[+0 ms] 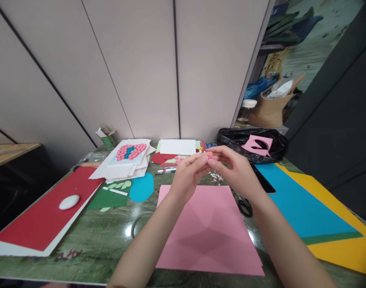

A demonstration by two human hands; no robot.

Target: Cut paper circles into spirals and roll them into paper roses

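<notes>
Pink paper (210, 232) lies at the near edge of the desk (89, 236), right under your hands. If your pinch loosens, I think the small pink piece (210, 157) could drop onto this paper of the same colour and be hard to find. Your left hand (187, 176) and right hand (238, 172) meet above the far edge of the paper, fingers almost closed, the tips of both pinching the piece between them. Farther, white cards (111, 170) lie near the far edge.
</notes>
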